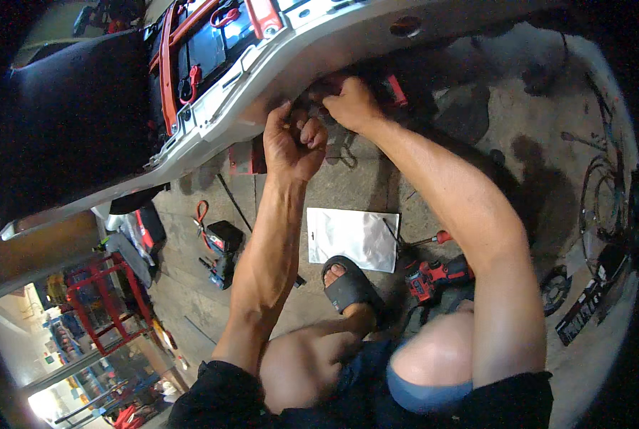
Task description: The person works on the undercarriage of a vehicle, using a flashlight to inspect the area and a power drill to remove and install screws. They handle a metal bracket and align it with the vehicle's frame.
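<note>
Both arms reach up beneath the edge of a white vehicle body panel [298, 64]. My left hand [294, 139] has its palm turned up and its fingers curled, thumb and forefinger closed close below the panel. Whatever sits between those fingers is too dark to make out. Just right of it, my right hand [354, 107] is closed too, its fingertips pointing left into the shadow under the panel. Its grip is hidden there. A red part [397, 91] shows right behind the right hand. Another red piece [246, 159] stands left of my left wrist.
Between my arms a white plastic pouch [353, 239] lies on the concrete floor. A red and black cordless power tool [437, 279] and a red-handled screwdriver [441, 237] lie to its right. Left are a black tool [223, 236] and a red frame [109, 300]. Cables [602, 179] coil at the right.
</note>
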The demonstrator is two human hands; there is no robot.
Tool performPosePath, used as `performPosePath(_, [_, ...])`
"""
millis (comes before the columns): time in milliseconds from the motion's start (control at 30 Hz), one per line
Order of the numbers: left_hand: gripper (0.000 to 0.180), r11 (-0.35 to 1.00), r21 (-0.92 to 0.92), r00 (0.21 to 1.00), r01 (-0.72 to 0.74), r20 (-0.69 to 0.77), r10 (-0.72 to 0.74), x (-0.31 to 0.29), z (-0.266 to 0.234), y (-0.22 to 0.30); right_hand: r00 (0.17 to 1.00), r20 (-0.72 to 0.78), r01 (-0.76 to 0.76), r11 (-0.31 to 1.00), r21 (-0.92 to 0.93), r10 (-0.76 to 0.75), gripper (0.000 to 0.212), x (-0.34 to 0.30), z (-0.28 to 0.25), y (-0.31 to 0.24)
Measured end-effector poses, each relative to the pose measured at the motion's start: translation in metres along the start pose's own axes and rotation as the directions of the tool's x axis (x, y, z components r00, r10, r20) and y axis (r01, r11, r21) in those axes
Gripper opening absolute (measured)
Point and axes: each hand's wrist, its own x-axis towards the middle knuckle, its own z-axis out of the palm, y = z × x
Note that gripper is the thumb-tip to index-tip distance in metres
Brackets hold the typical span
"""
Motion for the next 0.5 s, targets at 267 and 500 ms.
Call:
performPosePath(267, [0.026,0.981,-0.174,0.995,-0.089,-0.063,0.079,-0.002,0.002,0.000,0.951,0.092,-0.302,0.829,0.472,0.294,0.028,-0.011,0.007,0.007])
performPosePath(500, [0.026,0.991,-0.085,0.993,-0.106,-0.059,0.101,-0.010,-0.005,-0.006,0.921,-0.016,-0.244,0.609,0.755,0.389,0.040,-0.023,0.031,0.001])
